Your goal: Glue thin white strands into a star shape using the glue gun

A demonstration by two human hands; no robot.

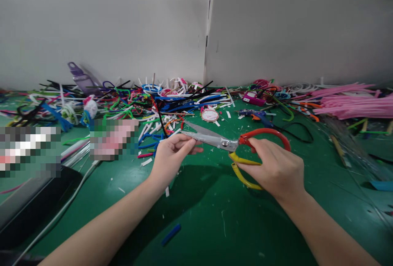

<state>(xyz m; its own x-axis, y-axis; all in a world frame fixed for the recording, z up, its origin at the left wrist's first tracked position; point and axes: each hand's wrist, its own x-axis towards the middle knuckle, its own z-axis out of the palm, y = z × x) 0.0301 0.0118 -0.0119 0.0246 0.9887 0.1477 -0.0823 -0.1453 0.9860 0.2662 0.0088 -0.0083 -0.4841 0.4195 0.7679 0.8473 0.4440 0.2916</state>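
A pair of scissors [215,140] is held in the air at the middle, blades pointing left and slightly apart. One handle is red; yellow parts show below it under my fingers. My right hand [278,165] is closed around these handles. My left hand [173,151] is at the blade end, thumb and fingers pinched together against or just beside the lower blade. Whatever lies in that pinch is too small or hidden to make out. A short blue piece [171,234] lies on the green table [199,208] below my hands.
Along the back lie heaped coloured pipe cleaners and strips [190,100], with a glue gun [258,116] and a round white piece [210,114]. Pink strips [356,104] pile up at the right. A purple bottle [82,78] leans at the left, near a cable [73,200]. Grey partitions [107,32] stand behind.
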